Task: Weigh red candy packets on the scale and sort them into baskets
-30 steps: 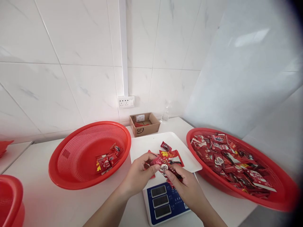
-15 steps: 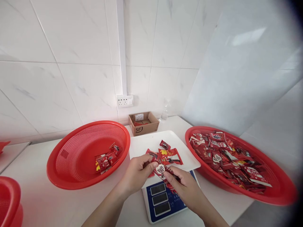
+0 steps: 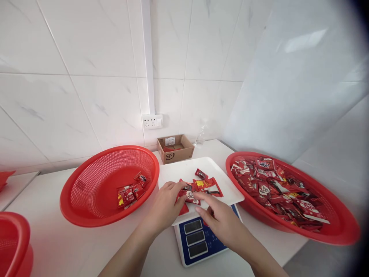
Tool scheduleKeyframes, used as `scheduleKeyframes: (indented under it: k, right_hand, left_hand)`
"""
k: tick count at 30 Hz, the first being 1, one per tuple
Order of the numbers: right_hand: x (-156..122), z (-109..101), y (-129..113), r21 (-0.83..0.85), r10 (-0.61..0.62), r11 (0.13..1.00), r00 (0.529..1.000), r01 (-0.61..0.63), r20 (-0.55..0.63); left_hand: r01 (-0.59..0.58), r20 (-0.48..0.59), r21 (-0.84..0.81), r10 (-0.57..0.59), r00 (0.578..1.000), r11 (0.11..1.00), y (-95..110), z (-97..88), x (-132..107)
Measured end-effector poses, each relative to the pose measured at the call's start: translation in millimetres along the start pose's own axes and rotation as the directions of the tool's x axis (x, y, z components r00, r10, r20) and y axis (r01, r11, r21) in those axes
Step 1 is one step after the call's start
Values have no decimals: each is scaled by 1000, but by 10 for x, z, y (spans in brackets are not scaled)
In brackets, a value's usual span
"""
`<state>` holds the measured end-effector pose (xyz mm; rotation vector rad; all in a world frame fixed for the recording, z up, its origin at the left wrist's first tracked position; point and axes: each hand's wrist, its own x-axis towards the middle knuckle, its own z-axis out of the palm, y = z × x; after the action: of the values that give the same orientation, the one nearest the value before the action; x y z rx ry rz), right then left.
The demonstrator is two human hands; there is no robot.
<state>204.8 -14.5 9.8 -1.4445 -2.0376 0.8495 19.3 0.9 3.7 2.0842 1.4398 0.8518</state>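
My left hand (image 3: 167, 207) is closed, its fingertips and thumb around one end of a small red candy packet (image 3: 191, 197) with a white round mark, low over the scale's white tray (image 3: 173, 171). My right hand (image 3: 223, 221) has its index finger stretched to that packet and its thumb apart. Its other fingers are curled, with a sliver of red wrapper under them, mostly hidden. More red packets lie on the tray: a larger one (image 3: 207, 186) with yellow print and a small dark-red one (image 3: 201, 174). Below is the scale's blue panel (image 3: 211, 246).
A red basket (image 3: 72, 192) holding several packets stands to the left. At the right, another red basket (image 3: 343, 227) is heaped with packets. Behind the scale are a cardboard box (image 3: 180, 154) and a clear plastic bottle (image 3: 201, 135). Another red basket (image 3: 21, 234) shows at the lower left.
Both hands held the packet up between them half a second ago. It has moved left and lower to the tray, and my right thumb has come off it.
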Motion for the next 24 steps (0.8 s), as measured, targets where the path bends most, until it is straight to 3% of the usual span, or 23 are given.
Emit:
scheduleKeyframes:
  k: [4,7,11,15,21,24]
  right_hand:
    - [63,18,-61,-134,-56,988,986,77,155]
    - [115,-3,-67,-222,-60,970,983,98,174]
    - [135,-60,-63,-274,-30,959,984,77,174]
    - [139,-159,13,-264,11,964,996,14,93]
    - [222,-376,253,-381,87,912,979,-152,-183]
    - [237,-392,303,-404,116,898,979,-176,-168]
  left_hand:
    - [-4,112,-35,8,994,999,-8,-5,-29]
    - [0,151,-42,6,989,999,-7,-17,-50]
    - [28,121,-63,-20,992,998,-20,-47,-64]
    - [71,89,-20,-69,994,997,-47,-89,-72]
    - [131,89,69,-137,987,989,-33,-140,-82]
    - [151,144,58,-158,977,987,-11,-138,-83]
